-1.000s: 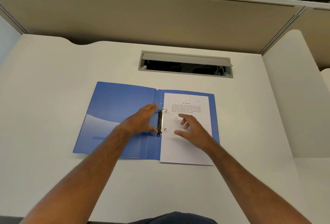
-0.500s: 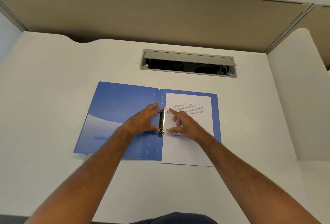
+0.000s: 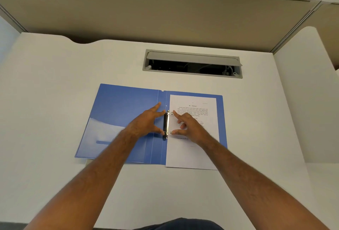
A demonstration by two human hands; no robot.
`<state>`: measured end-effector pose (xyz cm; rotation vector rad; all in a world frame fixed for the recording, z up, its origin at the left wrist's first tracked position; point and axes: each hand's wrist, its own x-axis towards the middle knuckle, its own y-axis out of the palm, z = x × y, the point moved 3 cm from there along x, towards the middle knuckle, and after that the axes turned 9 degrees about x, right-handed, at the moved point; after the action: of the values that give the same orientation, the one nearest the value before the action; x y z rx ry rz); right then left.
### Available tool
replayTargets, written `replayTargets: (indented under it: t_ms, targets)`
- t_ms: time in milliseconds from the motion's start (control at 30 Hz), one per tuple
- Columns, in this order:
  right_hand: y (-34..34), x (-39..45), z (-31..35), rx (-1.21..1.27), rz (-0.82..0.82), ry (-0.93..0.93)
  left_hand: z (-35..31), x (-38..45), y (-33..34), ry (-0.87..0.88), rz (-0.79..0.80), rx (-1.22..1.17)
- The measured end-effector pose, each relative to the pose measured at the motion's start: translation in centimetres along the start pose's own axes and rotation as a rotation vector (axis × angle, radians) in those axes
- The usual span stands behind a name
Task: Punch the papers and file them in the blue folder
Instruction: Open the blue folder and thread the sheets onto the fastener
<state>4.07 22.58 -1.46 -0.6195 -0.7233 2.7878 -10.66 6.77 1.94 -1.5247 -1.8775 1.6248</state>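
Head view shows the blue folder point(image 3: 124, 112) open on the bench point(image 3: 55, 86), papers point(image 3: 192, 154) on its rings point(image 3: 166, 125); my left hand point(image 3: 145, 123) and right hand point(image 3: 189, 127), fingers spread and holding nothing, press there, so I judge closing the rings comes next.

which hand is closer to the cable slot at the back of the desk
Right. The right hand lies on the paper, below the cable slot. The left hand lies on the folder, farther left of the slot.
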Motion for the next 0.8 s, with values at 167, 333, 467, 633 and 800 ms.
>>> replayTargets:
  t_ms: [167,333,467,633,800]
  targets:
    - [0.2,0.0,-0.2,-0.007,0.003,-0.002,-0.2,0.1,-0.1,-0.006,0.000,0.007]
    - [0.2,0.1,-0.1,-0.011,0.019,0.009,-0.3,0.1,-0.2,-0.014,-0.003,0.008]
    - [0.1,0.0,-0.1,-0.024,0.030,0.011,-0.3,0.1,-0.2,-0.004,-0.001,0.016]
    - [0.2,0.0,0.3,-0.047,0.036,0.006,-0.9,0.3,-0.4,0.012,-0.003,0.029]
    - [0.2,0.1,0.6,-0.046,0.036,0.017,-1.0,0.2,-0.2,0.020,-0.013,0.031]
